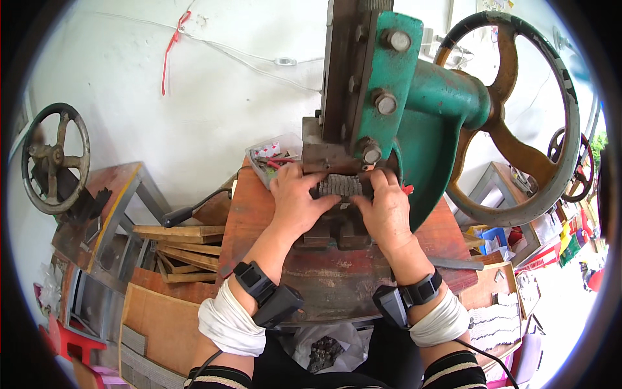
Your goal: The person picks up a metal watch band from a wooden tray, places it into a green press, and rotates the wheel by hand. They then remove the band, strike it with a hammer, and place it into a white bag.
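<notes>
Both hands on a ribbed grey piece under the press

From here I see a small, grey, ribbed block, seemingly metal point(341, 186), sitting low beneath the head of a green-painted metal press point(414, 139), near the middle of the reddish-brown wooden worktop point(343, 285). The left hand point(299, 198) grasps its left end, thumb along the near edge and fingers toward the far one. The right hand point(389, 206) grasps the right end in the same way, thumb at the near corner; its fingertips are hard to make out against the dark metal. The fingers cover both ends of the block, and its underside is hidden.

To the far right stands the brown-spoked metal handwheel point(502, 123), while the top of the press is cut off. A clear plastic tray point(258, 172) lies beyond the left hand, with red-handled tools partly visible inside. At the near edge, a translucent plastic bag point(301, 343) holds dark bits too jumbled to identify. To the near right, grey wavy-edged strips point(495, 324) rest in a shallow wooden tray point(476, 297), partly hidden by the right arm.
</notes>
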{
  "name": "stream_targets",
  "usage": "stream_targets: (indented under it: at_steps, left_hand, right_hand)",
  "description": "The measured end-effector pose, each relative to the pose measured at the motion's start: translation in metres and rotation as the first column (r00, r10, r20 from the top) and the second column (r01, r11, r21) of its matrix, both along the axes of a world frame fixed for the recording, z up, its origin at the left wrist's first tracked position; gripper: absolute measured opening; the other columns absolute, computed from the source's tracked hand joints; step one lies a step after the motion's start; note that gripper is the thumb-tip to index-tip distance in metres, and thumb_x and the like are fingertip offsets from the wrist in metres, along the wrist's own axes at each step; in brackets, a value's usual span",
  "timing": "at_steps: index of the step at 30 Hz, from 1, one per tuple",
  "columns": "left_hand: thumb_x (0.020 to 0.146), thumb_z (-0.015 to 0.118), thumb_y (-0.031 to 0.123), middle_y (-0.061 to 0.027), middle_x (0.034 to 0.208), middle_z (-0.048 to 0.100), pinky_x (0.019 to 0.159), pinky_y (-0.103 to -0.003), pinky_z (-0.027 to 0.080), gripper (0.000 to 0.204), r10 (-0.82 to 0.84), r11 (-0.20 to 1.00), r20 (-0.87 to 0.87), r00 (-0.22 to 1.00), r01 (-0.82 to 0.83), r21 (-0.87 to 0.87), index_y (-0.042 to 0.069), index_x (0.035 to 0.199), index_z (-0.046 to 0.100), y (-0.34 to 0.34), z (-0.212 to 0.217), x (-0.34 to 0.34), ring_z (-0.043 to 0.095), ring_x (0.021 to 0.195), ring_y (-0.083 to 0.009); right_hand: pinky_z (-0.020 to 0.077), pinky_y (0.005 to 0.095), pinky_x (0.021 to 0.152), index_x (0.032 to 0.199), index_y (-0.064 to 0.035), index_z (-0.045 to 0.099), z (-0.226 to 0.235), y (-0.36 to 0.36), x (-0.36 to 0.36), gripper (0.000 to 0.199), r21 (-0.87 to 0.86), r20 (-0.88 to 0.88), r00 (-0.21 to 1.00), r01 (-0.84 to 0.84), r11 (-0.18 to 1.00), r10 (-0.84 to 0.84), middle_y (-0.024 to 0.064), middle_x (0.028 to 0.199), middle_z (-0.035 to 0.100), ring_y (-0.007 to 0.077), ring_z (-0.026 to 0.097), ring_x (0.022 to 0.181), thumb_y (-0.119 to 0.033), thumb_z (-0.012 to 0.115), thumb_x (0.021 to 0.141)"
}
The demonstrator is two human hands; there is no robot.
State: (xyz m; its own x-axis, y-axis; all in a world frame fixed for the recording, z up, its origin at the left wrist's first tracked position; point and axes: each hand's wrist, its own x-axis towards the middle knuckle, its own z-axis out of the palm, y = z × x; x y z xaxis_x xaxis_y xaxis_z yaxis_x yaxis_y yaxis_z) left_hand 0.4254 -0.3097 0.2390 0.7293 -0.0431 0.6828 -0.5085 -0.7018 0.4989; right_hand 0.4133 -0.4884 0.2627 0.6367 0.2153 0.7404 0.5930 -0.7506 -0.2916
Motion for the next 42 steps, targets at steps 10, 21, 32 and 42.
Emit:
stream_targets:
  at_steps: [10,21,32,42]
  left_hand:
    - [0.078,0.072,0.014,-0.0257,0.12,0.055,0.095,-0.043,0.043,0.05,0.228,0.964,-0.139,0.964,-0.203,0.173,-0.008,0.118,0.055,0.087,-0.06,-0.1,0.052,0.11,-0.0424]
    - [0.078,0.071,0.004,-0.0149,0.089,0.061,0.077,-0.041,0.048,0.026,0.392,0.896,-0.077,0.917,-0.399,-0.195,0.002,0.102,0.063,0.092,-0.058,-0.135,0.059,0.085,-0.0343]
    - [0.073,0.079,0.033,-0.0129,0.08,0.063,0.065,-0.041,0.048,0.036,0.261,0.918,-0.019,0.965,-0.242,0.313,0.003,0.089,0.065,-0.004,0.031,-0.044,0.063,0.079,-0.0335]
    - [0.076,0.073,0.045,-0.0101,0.09,0.065,0.073,-0.043,0.048,0.041,0.29,0.917,-0.065,0.955,-0.257,0.306,0.008,0.095,0.072,0.005,0.026,-0.041,0.062,0.089,-0.0311]
  right_hand:
    - [0.0524,0.045,0.059,0.093,-0.0088,0.061,-0.008,0.003,0.015,0.019,-0.139,0.066,0.982,0.182,0.973,-0.175,0.0125,0.092,0.063,0.0343,0.066,0.073,-0.017,0.07,0.078]
    - [0.053,0.0439,0.064,0.094,-0.0054,0.063,-0.001,-0.007,0.007,0.015,-0.078,0.01,0.997,0.074,0.994,-0.074,0.0147,0.091,0.063,0.0359,0.065,0.075,-0.013,0.067,0.081]
    - [0.0513,0.0393,0.064,0.088,-0.0052,0.066,0.019,-0.048,-0.033,0.008,0.039,0.023,0.99,-0.14,0.989,0.139,0.0107,0.084,0.062,0.0321,0.063,0.075,-0.006,0.067,0.081]
    - [0.0513,0.0387,0.064,0.09,-0.0022,0.065,0.01,-0.076,-0.04,0.012,0.066,-0.01,0.986,-0.168,0.984,0.169,0.0123,0.086,0.062,0.0329,0.063,0.075,-0.001,0.068,0.078]
